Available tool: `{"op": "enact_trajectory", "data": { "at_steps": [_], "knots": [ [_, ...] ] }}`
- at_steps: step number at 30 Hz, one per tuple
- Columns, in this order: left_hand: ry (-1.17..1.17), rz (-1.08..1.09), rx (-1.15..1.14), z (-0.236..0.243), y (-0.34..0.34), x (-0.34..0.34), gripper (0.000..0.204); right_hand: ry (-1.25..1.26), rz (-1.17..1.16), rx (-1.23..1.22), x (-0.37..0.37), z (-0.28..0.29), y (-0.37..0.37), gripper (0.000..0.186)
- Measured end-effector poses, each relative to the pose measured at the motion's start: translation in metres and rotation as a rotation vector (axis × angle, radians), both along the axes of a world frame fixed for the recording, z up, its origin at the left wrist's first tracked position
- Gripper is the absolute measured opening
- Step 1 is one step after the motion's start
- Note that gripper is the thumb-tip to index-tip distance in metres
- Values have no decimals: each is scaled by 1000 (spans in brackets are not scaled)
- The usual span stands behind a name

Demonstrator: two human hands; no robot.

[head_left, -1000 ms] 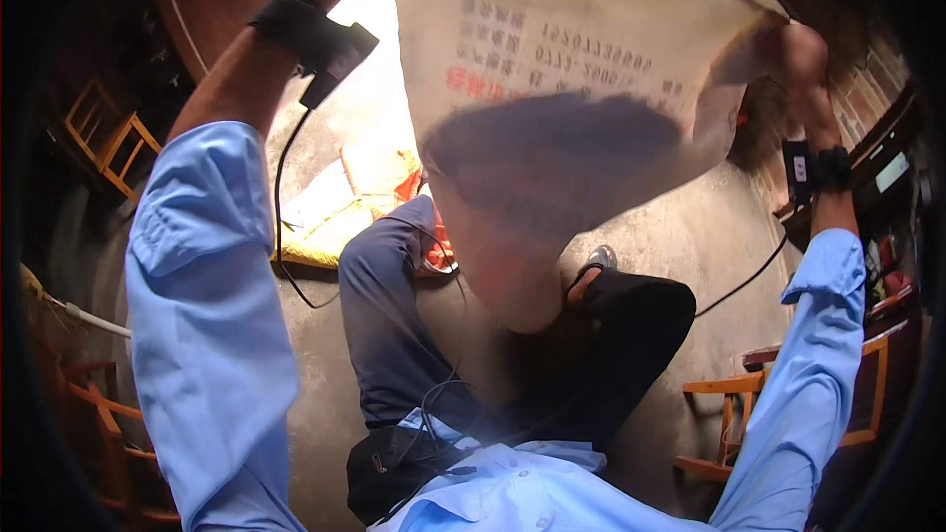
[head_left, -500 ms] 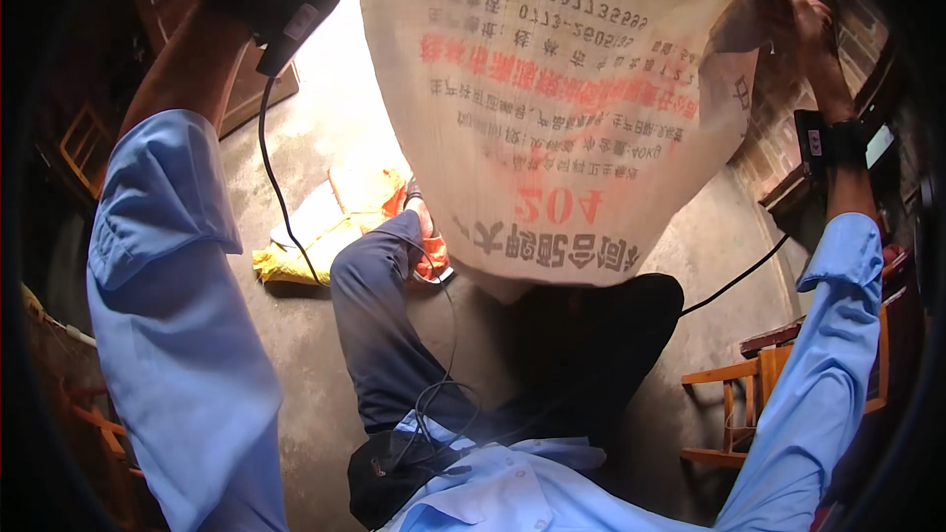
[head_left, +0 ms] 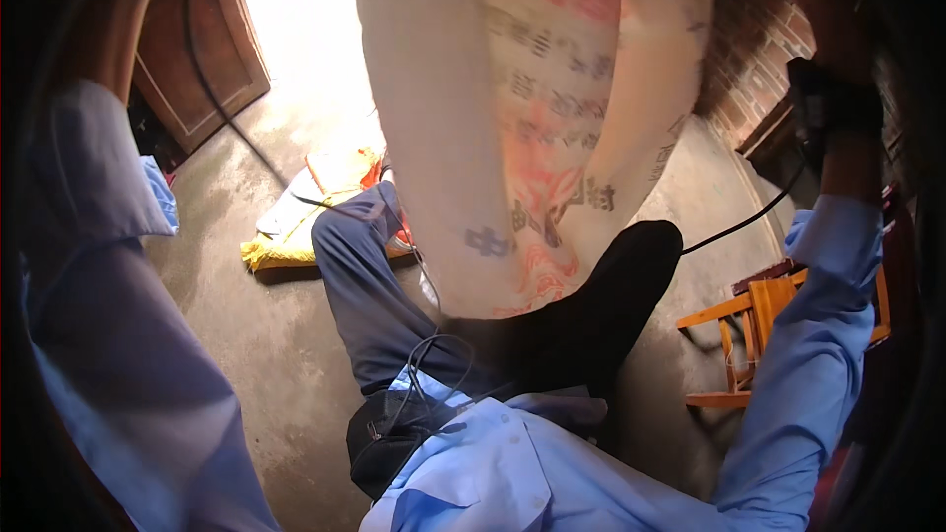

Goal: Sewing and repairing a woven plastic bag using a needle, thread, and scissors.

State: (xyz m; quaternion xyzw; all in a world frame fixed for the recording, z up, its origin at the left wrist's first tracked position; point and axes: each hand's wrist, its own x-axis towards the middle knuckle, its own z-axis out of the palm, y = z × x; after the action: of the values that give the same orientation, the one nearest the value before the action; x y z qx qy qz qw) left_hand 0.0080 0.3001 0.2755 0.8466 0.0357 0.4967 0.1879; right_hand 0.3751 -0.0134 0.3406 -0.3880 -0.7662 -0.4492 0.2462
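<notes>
Between two blue sleeves (head_left: 808,335), one sack (head_left: 537,128) is hanging, its long axis running up and down, its lower end pointing toward the lap (head_left: 542,355). One right hand (head_left: 818,0) is showing too dimly to tell its grip; the left hand is lying out of view, its grip untold. One chair (head_left: 761,317) is standing rightward.

Sack (head_left: 542,128) before legs (head_left: 365,305), door (head_left: 192,54) left, chair (head_left: 769,303) right
</notes>
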Motion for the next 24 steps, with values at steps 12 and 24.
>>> {"op": "enact_trajectory", "data": {
  "at_steps": [12, 24],
  "knots": [
    [24, -267, -369, -94, -32, 25, 44, -34, -368, 270, 37, -60, -53, 42],
    [885, -763, -302, -478, -280, 99, 115, 3, -753, 325, 52, -45, -253, 49]
  ]
}}
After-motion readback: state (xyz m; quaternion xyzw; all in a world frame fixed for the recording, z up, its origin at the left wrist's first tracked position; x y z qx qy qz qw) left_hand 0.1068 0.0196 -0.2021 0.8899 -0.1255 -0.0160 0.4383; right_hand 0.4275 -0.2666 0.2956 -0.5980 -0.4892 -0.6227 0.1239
